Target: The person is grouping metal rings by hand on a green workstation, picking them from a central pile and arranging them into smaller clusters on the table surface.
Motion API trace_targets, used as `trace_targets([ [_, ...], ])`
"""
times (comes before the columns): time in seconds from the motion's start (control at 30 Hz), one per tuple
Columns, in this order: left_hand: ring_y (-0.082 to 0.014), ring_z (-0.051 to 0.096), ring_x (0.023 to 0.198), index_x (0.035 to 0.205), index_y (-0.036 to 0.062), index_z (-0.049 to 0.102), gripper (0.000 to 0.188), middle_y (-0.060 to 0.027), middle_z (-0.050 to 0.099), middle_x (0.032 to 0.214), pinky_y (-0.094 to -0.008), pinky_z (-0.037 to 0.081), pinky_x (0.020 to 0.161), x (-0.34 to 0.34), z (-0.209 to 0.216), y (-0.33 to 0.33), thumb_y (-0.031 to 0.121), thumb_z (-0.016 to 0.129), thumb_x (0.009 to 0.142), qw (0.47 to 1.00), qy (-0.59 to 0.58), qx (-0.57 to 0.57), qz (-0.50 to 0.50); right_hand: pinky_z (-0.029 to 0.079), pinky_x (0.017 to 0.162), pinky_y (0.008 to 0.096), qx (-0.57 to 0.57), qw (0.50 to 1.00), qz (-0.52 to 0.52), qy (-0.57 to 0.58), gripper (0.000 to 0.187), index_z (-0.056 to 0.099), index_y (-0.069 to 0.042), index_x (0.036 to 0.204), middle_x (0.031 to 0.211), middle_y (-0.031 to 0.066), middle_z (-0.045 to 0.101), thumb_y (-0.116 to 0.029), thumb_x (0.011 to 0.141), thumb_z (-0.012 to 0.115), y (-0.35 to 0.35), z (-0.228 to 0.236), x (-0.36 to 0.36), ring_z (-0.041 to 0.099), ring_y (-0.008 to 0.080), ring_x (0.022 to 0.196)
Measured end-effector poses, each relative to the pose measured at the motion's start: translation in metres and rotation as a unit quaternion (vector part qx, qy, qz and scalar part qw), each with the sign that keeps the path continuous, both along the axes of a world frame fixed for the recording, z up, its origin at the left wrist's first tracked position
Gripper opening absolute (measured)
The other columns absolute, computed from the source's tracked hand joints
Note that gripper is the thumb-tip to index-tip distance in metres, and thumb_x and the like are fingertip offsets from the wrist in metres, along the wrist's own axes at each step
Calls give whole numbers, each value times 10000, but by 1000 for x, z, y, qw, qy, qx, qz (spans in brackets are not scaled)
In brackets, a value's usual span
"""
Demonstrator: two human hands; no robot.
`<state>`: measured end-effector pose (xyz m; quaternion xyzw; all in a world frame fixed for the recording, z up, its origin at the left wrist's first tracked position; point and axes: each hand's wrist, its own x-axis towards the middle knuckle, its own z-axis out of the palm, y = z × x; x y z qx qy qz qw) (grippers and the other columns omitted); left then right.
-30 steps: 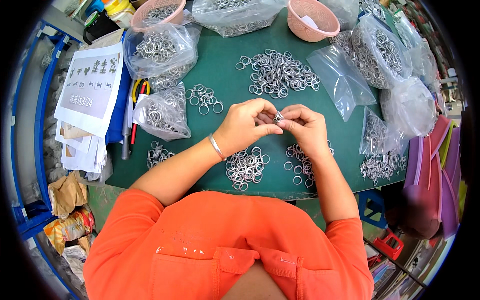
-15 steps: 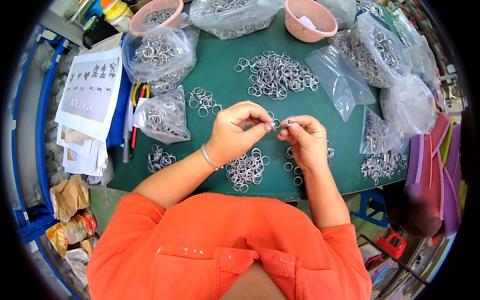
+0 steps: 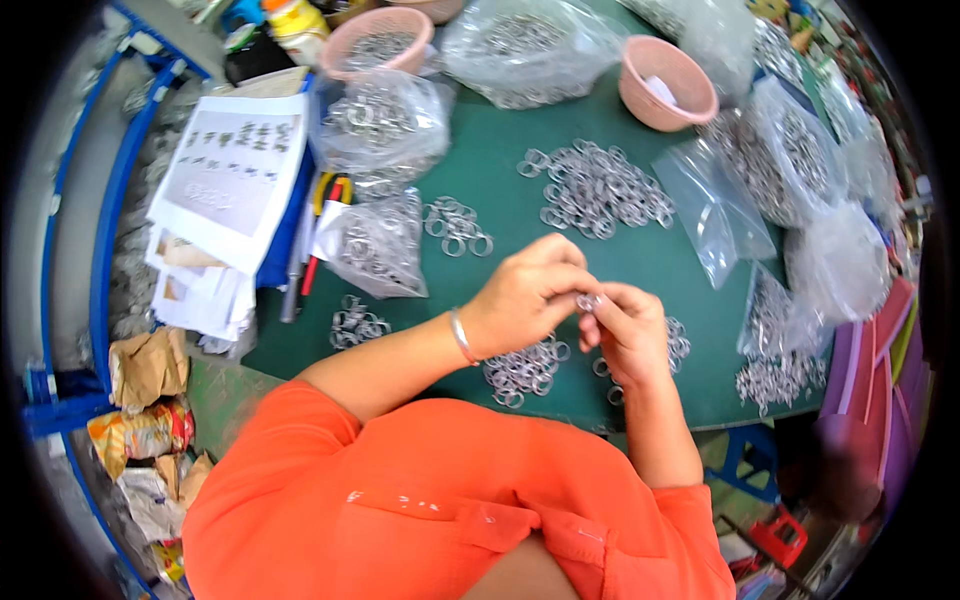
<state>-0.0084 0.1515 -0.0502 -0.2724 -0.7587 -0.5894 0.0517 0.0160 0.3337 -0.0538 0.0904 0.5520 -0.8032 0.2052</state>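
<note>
Over the middle of the green table, my two hands meet at the fingertips. Small silver rings (image 3: 588, 301) show between them; how many there are is too blurred to tell. My left hand (image 3: 530, 292) is closed in a pinch on them from the left. From the right, the thumb and fingers of my right hand (image 3: 632, 325) close on the same small rings. A pile of silver rings (image 3: 525, 370) lies just below my left wrist. More loose rings (image 3: 678, 345) lie partly hidden behind my right hand. Beyond my hands spreads a larger ring heap (image 3: 605, 190).
Smaller ring groups (image 3: 458, 226) lie left of centre. Bags of rings (image 3: 380, 235) and paper sheets (image 3: 225, 185) line the left side. A pink basket (image 3: 665, 90) stands at the back. An empty plastic bag (image 3: 715, 205) and small metal parts (image 3: 780, 380) lie to the right.
My hands have come together, the left fingertips now touching the right ones at the rings. The whole view has shifted and tilted a little, with some blur.
</note>
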Motion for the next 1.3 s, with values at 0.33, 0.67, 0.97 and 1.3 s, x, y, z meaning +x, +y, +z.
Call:
trace_targets([
  [0.33, -342, 636, 862, 893, 24, 688, 147, -155, 669, 895, -409, 515, 788, -89, 59, -133, -17, 632, 763, 860, 190, -254, 400, 507, 635, 260, 264, 950, -34, 163, 181, 674, 34, 1036, 843, 86, 685, -104, 947, 599, 20, 7, -2, 629, 129, 713],
  [0.67, -220, 637, 806, 1013, 28, 671, 183, -105, 655, 958, -305, 512, 715, -44, 33, -53, 38, 669, 829, 951, 133, -215, 178, 506, 779, 408, 560, 765, 52, 314, 154, 696, -25, 945, 910, 145, 638, -96, 808, 706, 7, -8, -23, 626, 347, 879],
  [0.97, -320, 610, 895, 922, 23, 635, 176, -119, 608, 956, -392, 502, 779, -30, -57, 15, -6, 692, 758, 975, 99, -201, 3, 512, 580, 250, 315, 946, 27, 76, 99, 696, 4, 954, 828, 87, 705, -33, 864, 678, 21, -15, -18, 651, 111, 681],
  [1.3, -128, 692, 807, 1023, -27, 642, 145, -83, 701, 925, -237, 549, 693, -11, -23, 12, 14, 647, 884, 967, -256, -16, -9, 526, 597, 228, 114, 990, -22, 80, 109, 697, 23, 972, 829, 71, 687, 27, 877, 643, 31, -1, 0, 643, 114, 705],
])
